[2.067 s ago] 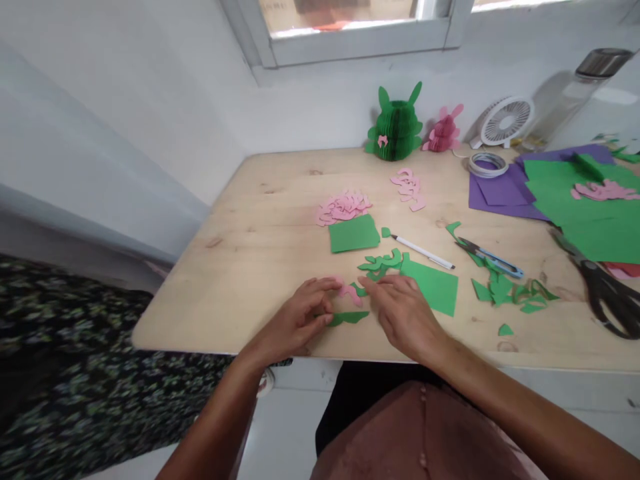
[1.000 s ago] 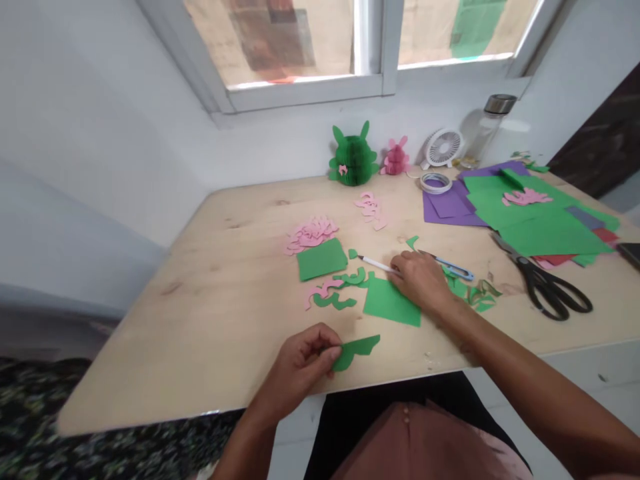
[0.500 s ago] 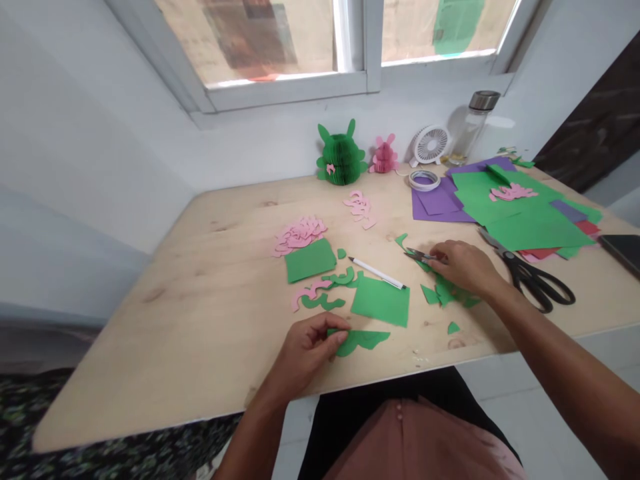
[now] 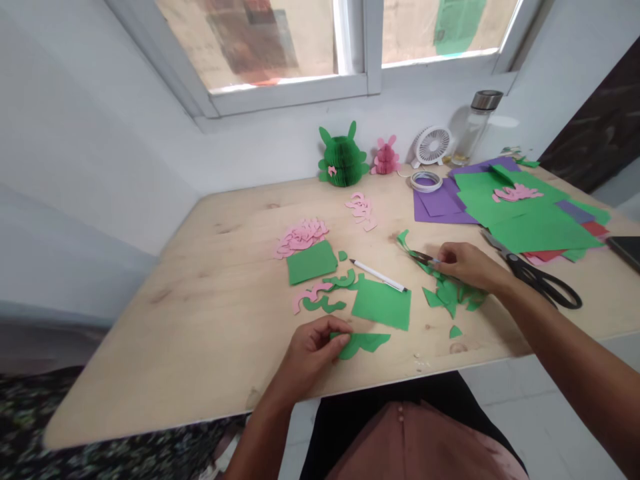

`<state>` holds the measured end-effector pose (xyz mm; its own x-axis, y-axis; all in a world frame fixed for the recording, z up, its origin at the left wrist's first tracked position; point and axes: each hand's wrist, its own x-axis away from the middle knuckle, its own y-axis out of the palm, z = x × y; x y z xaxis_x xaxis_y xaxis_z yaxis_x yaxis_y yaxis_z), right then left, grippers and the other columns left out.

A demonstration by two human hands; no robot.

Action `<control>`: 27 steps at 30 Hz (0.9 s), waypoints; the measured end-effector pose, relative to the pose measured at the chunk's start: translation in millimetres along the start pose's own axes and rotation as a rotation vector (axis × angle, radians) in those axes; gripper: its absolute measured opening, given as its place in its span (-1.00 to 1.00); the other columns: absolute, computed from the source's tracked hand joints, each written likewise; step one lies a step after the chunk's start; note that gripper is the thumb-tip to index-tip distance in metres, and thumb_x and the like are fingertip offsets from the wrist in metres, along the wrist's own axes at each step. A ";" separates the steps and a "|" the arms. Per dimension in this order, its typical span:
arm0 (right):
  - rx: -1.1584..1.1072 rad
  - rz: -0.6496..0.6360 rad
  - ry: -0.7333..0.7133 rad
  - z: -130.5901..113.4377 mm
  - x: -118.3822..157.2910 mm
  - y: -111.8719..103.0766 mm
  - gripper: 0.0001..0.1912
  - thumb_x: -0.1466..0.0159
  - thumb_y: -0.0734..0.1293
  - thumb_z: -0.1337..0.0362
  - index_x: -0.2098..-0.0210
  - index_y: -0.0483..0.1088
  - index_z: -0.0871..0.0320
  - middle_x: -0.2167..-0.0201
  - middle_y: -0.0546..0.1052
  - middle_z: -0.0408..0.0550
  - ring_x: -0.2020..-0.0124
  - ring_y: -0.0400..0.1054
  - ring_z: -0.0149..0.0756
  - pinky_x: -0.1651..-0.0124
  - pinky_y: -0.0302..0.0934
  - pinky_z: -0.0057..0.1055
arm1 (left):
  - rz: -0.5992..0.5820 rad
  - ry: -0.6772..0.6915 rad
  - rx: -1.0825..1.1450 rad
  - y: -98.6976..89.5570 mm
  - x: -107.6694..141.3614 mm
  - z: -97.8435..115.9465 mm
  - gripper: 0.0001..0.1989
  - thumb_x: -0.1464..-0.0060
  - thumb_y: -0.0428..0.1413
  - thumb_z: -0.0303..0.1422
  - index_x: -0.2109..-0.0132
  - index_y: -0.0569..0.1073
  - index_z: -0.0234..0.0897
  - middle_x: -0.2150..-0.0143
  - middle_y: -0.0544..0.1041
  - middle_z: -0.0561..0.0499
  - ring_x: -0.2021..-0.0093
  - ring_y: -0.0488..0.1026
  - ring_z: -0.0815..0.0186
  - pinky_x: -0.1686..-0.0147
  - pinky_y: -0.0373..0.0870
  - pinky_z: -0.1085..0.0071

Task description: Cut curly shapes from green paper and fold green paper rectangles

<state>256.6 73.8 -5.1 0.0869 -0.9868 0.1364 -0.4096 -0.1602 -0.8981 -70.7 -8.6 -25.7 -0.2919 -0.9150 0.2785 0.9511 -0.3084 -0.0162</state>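
My left hand [image 4: 320, 347] pinches the left end of a green paper cutout [image 4: 367, 342] with a wavy lower edge, near the table's front edge. My right hand [image 4: 465, 265] is closed around small scissors [image 4: 423, 257], whose dark blades point left; its fingers hide the handles. Green paper scraps [image 4: 447, 293] lie below and beside that hand. Between the hands are a green paper rectangle [image 4: 383, 305] and a white pen [image 4: 379, 275]. Further left lie green paper cards [image 4: 313, 263], curved green cutouts [image 4: 324, 305] and a pink curved cutout [image 4: 304, 295].
Large black-handled scissors [image 4: 537, 273] lie to the right, beside stacked green sheets [image 4: 545, 230] and purple paper [image 4: 440, 208]. Pink cutouts [image 4: 303, 237] form a pile. Along the wall stand a green paper figure [image 4: 343, 160], a pink one [image 4: 386, 157], a fan [image 4: 432, 145] and a bottle [image 4: 473, 130].
My right hand has lifted slightly off the green scraps, and more of them show beneath it. My left hand still pinches the wavy green paper cutout. The camera view has shifted a little.
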 end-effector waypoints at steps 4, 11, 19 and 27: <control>-0.027 0.016 0.000 5.2 0.0 -7.8 -0.73 -0.17 0.26 0.07 0.51 0.30 0.12 0.59 0.44 -0.13 0.55 0.29 -0.33 0.50 0.07 -0.44 | 0.027 -0.004 0.023 -1.1 0.0 -3.0 -0.76 0.11 0.25 -0.21 0.36 0.51 -0.32 0.51 0.37 0.08 0.54 0.23 0.45 0.54 0.20 0.52; 0.167 0.108 -0.043 2.6 -10.5 -23.3 -0.69 -0.30 0.15 0.07 0.37 0.39 0.12 0.49 0.56 -0.09 0.51 0.38 -0.32 0.49 0.08 -0.46 | 0.064 -0.021 0.060 -1.1 2.7 -3.4 -0.72 0.15 0.27 -0.18 0.37 0.50 -0.32 0.51 0.38 0.09 0.54 0.25 0.45 0.54 0.23 0.52; 0.537 0.191 -0.138 -32.3 -53.3 -14.2 -0.77 -0.27 0.18 0.37 0.18 0.45 0.20 0.45 0.59 0.17 0.43 0.42 -0.11 0.39 -0.03 -0.33 | 0.075 -0.030 0.077 0.5 2.5 1.6 -0.69 0.17 0.28 -0.14 0.39 0.50 -0.32 0.54 0.36 0.09 0.53 0.24 0.43 0.53 0.22 0.50; 0.704 0.108 -0.443 -21.6 -26.6 -27.7 -0.81 -0.23 0.21 0.48 0.32 0.44 0.17 0.51 0.54 0.03 0.45 0.32 -0.24 0.21 -0.06 -0.31 | 0.089 -0.021 0.109 -0.6 3.6 -3.1 -0.66 0.20 0.31 -0.12 0.40 0.50 -0.32 0.51 0.38 0.07 0.52 0.26 0.42 0.52 0.23 0.50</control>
<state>246.1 104.0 25.2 0.4884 -0.8725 -0.0105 0.2136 0.1311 -0.9681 -72.6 -12.4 -27.7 -0.2050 -0.9313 0.3011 0.9788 -0.1953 0.0625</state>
